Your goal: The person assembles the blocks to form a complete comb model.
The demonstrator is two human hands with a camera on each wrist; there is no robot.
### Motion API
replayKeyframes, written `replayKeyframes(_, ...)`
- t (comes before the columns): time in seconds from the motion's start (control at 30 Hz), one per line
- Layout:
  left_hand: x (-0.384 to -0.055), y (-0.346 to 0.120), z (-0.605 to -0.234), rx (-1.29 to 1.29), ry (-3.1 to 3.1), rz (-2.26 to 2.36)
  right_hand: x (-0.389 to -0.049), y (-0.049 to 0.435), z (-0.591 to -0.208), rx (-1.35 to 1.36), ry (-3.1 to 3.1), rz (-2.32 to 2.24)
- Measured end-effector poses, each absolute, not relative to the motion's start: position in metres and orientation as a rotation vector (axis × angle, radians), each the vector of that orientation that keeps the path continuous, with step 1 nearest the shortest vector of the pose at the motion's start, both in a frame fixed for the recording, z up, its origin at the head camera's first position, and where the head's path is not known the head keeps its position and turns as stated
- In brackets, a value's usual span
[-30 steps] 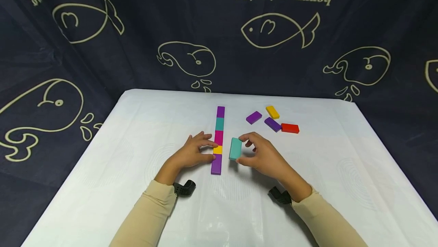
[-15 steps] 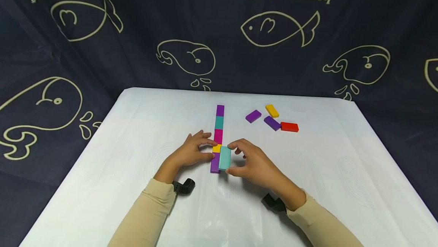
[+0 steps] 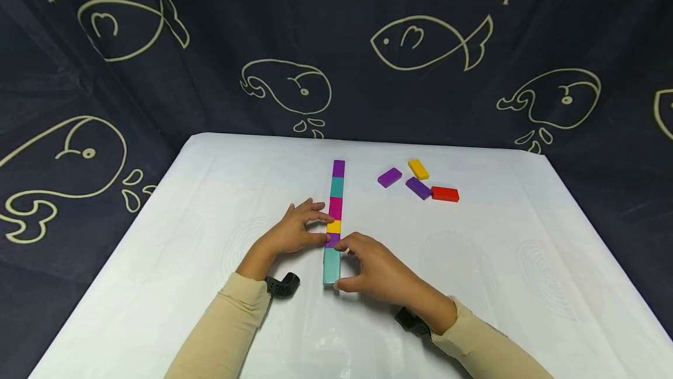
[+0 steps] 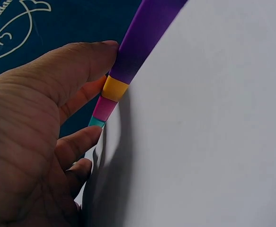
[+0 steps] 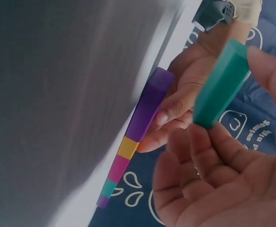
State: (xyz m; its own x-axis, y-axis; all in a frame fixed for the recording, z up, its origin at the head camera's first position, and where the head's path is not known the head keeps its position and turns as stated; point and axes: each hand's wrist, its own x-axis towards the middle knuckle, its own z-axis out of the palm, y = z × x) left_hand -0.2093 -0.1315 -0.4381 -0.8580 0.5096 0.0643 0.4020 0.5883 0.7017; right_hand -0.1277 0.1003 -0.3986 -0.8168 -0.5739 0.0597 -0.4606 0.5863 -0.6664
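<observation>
My right hand (image 3: 378, 265) pinches a teal block (image 3: 332, 267) by its two ends, between thumb and fingers. In the head view this block overlaps the near end of a row; the right wrist view shows it raised above the row's purple block (image 5: 149, 101). Running away from me, the row has that purple block, a yellow block (image 3: 333, 227), a pink block (image 3: 335, 208), a teal block (image 3: 337, 187) and a far purple block (image 3: 339, 169). My left hand (image 3: 294, 230) rests along the row's left side, thumb at the near purple block, index fingertip at the yellow one.
At the back right of the white table (image 3: 499, 250) lie two loose purple blocks (image 3: 389, 177), a yellow block (image 3: 418, 169) and a red block (image 3: 445, 194). Behind the table hangs a dark cloth (image 3: 210, 98) with fish and whale drawings.
My right hand has carried the teal block left and toward me, from right of the row to over its near end. My left hand has stayed at the row.
</observation>
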Motion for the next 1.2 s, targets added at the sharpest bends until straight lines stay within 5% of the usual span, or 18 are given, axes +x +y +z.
replayKeyframes(1.2,-0.211,-0.131,-0.44,0.749,2.67,1.129,-0.126,0.091,-0.412,-0.99,2.721,-0.564)
